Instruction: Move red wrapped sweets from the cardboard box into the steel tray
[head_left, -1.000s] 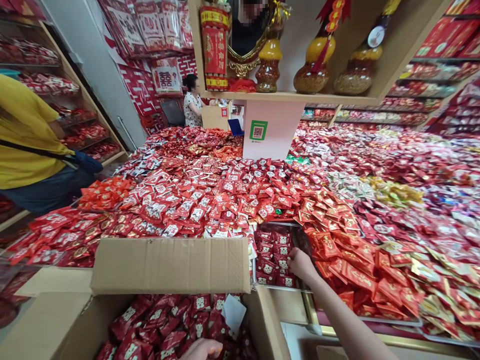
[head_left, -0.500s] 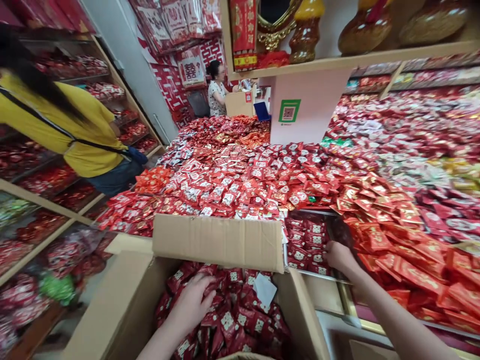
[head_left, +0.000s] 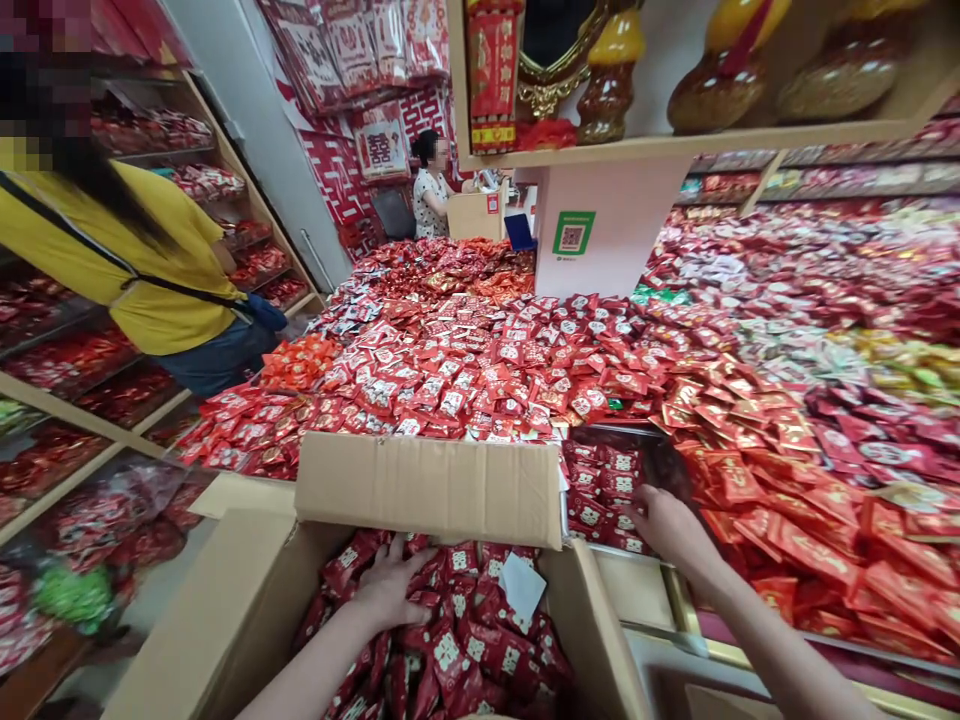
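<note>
My left hand (head_left: pixel 390 590) reaches into an open cardboard box (head_left: pixel 427 487) and rests on a heap of dark red candy packets (head_left: pixel 450 655) with white printed characters. Its fingers are spread, and I see no packet gripped in them. My right hand (head_left: pixel 667 525) is at the right side of a tray compartment, where similar dark red packets (head_left: pixel 600 490) lie in rows. Its slightly bent fingers touch the packets' edge, apparently without holding one; the fingertips are partly hidden. A small white paper slip (head_left: pixel 523 588) lies on the heap in the box.
Red and orange packets (head_left: pixel 795 520) are heaped right of the tray. More packets (head_left: pixel 450 380) cover the display beyond the box. Overhead juts a wooden shelf (head_left: pixel 675 140) with gourd-shaped bottles. A person in a yellow shirt (head_left: pixel 172 260) stands left; another person (head_left: pixel 430 195) is at the back.
My left hand has shifted slightly left on the heap, its fingers spread wider. My right hand stays by the tray's packets, its fingers slightly looser. The view has tilted up a little.
</note>
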